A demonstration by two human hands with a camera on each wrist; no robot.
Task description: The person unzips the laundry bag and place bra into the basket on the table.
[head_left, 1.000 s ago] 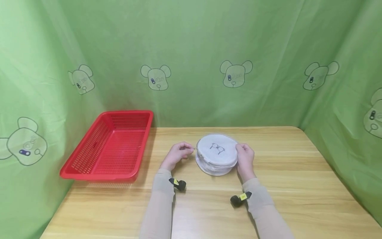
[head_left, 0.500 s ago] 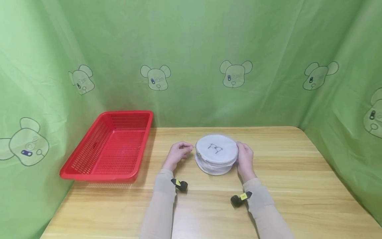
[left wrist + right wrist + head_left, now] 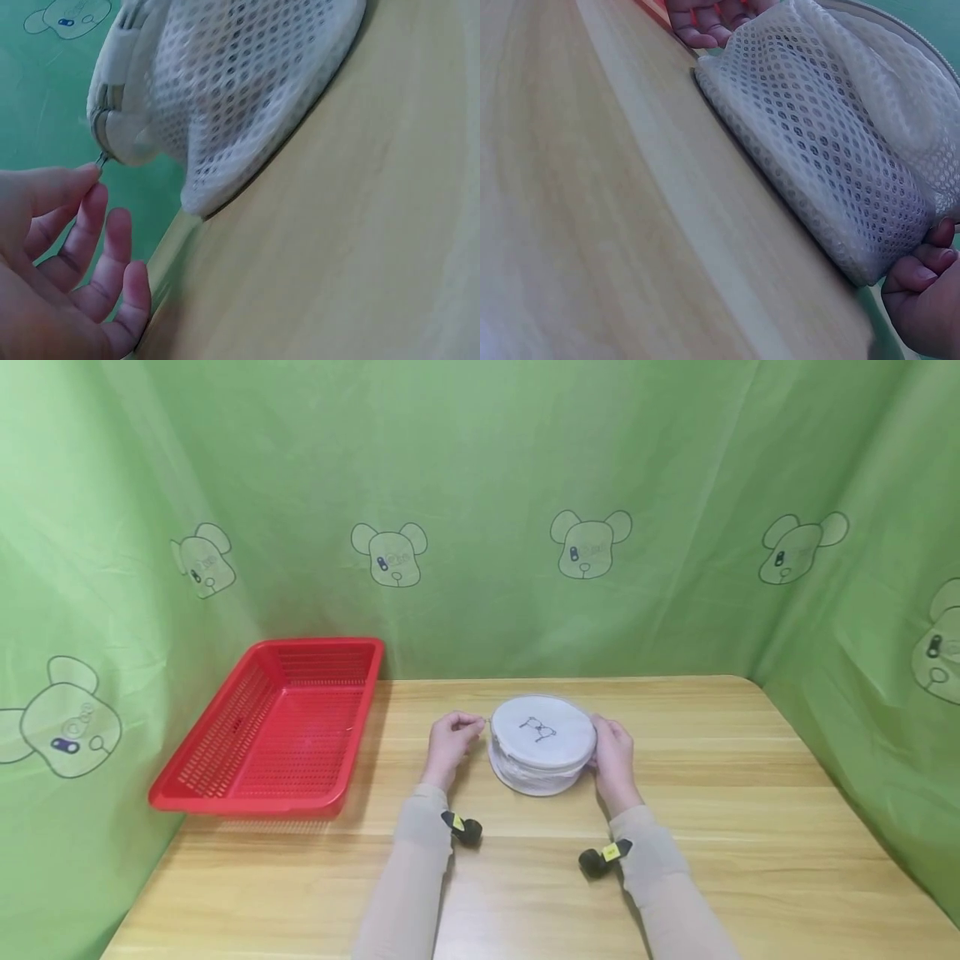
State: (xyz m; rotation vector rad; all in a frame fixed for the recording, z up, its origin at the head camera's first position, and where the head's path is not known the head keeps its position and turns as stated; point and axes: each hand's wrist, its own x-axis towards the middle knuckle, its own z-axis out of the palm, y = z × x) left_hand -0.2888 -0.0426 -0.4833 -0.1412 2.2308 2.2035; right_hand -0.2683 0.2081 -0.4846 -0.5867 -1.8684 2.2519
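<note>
Left grip (image 3: 448, 745) pinches zip pull (image 3: 100, 161); mesh bag (image 3: 542, 767) lies flat, face-up.

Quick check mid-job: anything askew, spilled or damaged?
No spill or damage visible. The side of the white mesh bag is crumpled, likely just soft mesh. The red basket seems to overhang the left edge of the table.

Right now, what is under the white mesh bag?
The wooden table shows around the base of the white mesh bag; the patch directly beneath is covered and cannot be seen.
</note>
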